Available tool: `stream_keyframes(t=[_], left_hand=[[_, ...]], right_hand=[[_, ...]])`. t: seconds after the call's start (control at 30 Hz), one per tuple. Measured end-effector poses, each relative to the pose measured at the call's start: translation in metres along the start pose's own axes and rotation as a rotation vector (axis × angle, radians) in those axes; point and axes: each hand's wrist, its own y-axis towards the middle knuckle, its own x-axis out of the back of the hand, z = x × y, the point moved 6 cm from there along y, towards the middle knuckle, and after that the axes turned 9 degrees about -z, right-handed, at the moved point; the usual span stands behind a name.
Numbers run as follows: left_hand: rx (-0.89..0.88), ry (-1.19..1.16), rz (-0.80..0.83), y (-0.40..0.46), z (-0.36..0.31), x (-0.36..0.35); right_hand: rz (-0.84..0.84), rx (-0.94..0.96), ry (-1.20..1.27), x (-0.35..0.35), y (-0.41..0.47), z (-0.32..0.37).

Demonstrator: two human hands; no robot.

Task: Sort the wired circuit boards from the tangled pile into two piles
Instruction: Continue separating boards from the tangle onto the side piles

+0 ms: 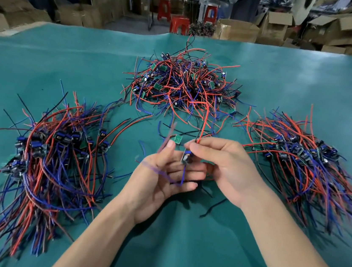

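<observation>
a teal table is covered by three wire heaps. nearer than the tangled pile, a small board is pinched by the right hand, long axis upright, over the loosely spread fingers of the left hand; a second board is seen just beyond them.

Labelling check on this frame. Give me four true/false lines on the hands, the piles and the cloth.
1. The right hand pinches a small blue-and-green wired circuit board. True.
2. The left hand lies flat on the teal table cloth. False: it is raised, palm up, with wires across it.
3. Three heaps of red, blue and black wired boards lie on the cloth. True.
4. The far tangled pile sits in a cardboard box. False: it lies on the cloth.
</observation>
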Motion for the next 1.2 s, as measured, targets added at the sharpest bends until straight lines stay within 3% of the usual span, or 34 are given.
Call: stream_keyframes(t=[0.13,0.3,0.6,0.93,1.0,1.13,1.2], left_hand=[[-0.001,0.102,0.097,-0.001,0.003,-0.002],[-0.102,0.178,0.125,0.001,0.008,-0.004],[-0.064,0.201,0.205,0.001,0.014,-0.008],[-0.031,0.291,0.284,-0.003,0.017,-0.01],[-0.034,0.287,0.284,-0.003,0.017,-0.01],[-0.057,0.249,0.23,-0.001,0.015,-0.006],[-0.1,0.211,0.135,0.004,0.011,0.0]], right_hand=[[-0.013,0.05,-0.153,0.002,0.001,0.0],[0.035,0.03,-0.175,0.002,0.0,-0.003],[-0.538,0.188,-0.327,0.043,0.011,0.004],[-0.848,0.355,-0.496,0.092,0.01,0.022],[-0.847,0.331,-0.375,0.091,0.011,0.02],[-0.831,0.12,0.091,0.089,0.011,0.008],[-0.774,0.056,0.147,0.08,0.009,0.005]])
